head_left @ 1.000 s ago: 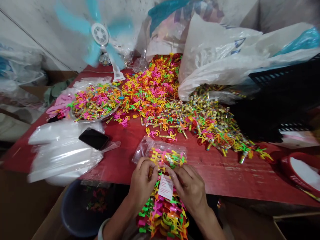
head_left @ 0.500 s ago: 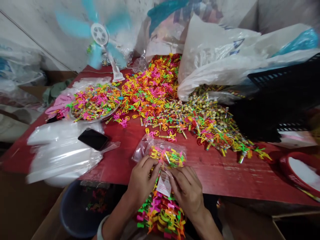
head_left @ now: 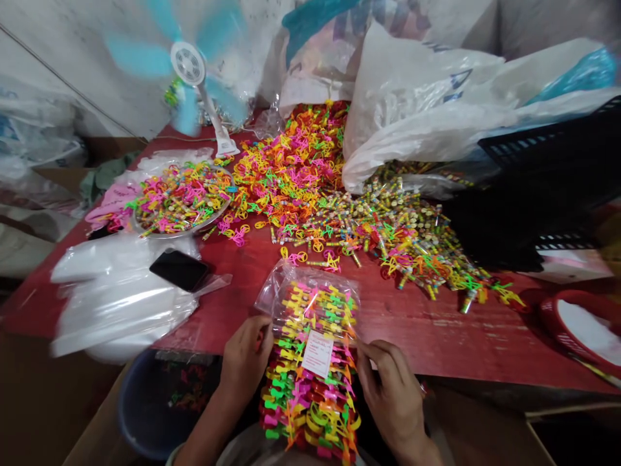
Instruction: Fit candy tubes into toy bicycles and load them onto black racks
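Has a bag [head_left: 313, 317] between both hands at six o'clock in the view, upper end on the red table [head_left: 412, 327], lower end past the near edge, toward the body. Runs lengthwise almost straight from twelve to six. Points loose clear film to twelve, with a slack corner flaring toward eleven. Packed with pink, green, yellow and orange plastic pieces [head_left: 334, 421], many laid across that long axis. Bears a white label [head_left: 317, 353] at mid-length, red print facing up, top tipped slightly toward one.

Counting from the bag as centre, has the left hand [head_left: 246, 353] at nine, fingers curled, finger and thumb at the bag's edge; cannot tell whether clamped on film. Likewise has the right hand [head_left: 392, 382] at three, forefinger and thumb close together at the opposite edge; cannot tell there either.

Farther out, at nine, below table level, shows a blue tub [head_left: 130, 414]. Between nine and ten, clear bags [head_left: 121, 307] in a stack, with a phone [head_left: 178, 270] on top, long axis from ten to four. Beyond, between ten and eleven, a heaped dish [head_left: 196, 231]; at eleven, a fan [head_left: 188, 63], blades blurred.

At twelve, loose pieces [head_left: 301, 168]; between one and two, tubes [head_left: 407, 226]; at one, behind, a white sack [head_left: 417, 103]. At two, a black crate [head_left: 543, 145]; at three, a red basket [head_left: 553, 323].
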Tool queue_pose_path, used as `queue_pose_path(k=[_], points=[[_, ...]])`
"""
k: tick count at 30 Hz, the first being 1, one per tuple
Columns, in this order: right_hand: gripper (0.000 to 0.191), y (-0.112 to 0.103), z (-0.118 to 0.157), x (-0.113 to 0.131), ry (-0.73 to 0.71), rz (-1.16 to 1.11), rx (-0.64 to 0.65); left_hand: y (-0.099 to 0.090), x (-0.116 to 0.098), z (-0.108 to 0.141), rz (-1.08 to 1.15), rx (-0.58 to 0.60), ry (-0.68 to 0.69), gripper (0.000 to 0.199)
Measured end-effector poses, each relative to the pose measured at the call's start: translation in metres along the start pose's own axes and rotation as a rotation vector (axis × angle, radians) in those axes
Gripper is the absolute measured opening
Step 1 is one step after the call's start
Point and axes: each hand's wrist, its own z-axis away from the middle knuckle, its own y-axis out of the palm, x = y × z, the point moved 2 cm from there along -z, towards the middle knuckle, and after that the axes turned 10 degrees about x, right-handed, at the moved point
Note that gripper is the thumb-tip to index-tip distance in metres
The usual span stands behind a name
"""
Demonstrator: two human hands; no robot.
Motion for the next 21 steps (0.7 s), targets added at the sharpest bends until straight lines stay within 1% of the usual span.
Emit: queue_pose_path(k=[4,6,7,9,11,13,15,17,19,21], points=[[0.014,0.007,0.007,-0.003,0.031,-0.032,0.007,0.003,0.002,0.010,0.097,-0.053,-0.164,0.016],[0.016,0.008,0.011,-0.004,0.036,-0.036,-0.003,0.004,0.001,0.015,0.125,-0.033,-0.196,0.018],[0.016,0.007,0.013,-0.004,0.023,-0.040,-0.013,0.004,0.000,0.018,0.130,-0.011,-0.174,0.018],[0.018,0.003,0.016,-0.002,-0.019,-0.060,-0.016,0.001,-0.003,0.023,0.121,-0.004,-0.045,0.016],[0.020,0.000,0.022,0.002,-0.067,-0.102,0.031,-0.005,-0.006,0.030,0.105,-0.042,0.107,0.014],[0.022,-0.003,0.032,0.007,-0.099,-0.160,0.071,-0.011,-0.008,0.037,0.103,-0.070,0.206,0.014],[0.020,-0.005,0.045,0.010,-0.117,-0.213,0.096,-0.017,-0.010,0.045,0.118,-0.045,0.248,0.015],[0.016,-0.005,0.058,0.011,-0.116,-0.237,0.127,-0.021,-0.012,0.054,0.138,0.007,0.272,0.015],[0.016,-0.005,0.070,0.010,-0.110,-0.229,0.154,-0.023,-0.014,0.063,0.173,0.060,0.283,0.012],[0.015,-0.007,0.080,0.007,-0.146,-0.215,0.170,-0.024,-0.015,0.073,0.215,0.101,0.287,0.007]])
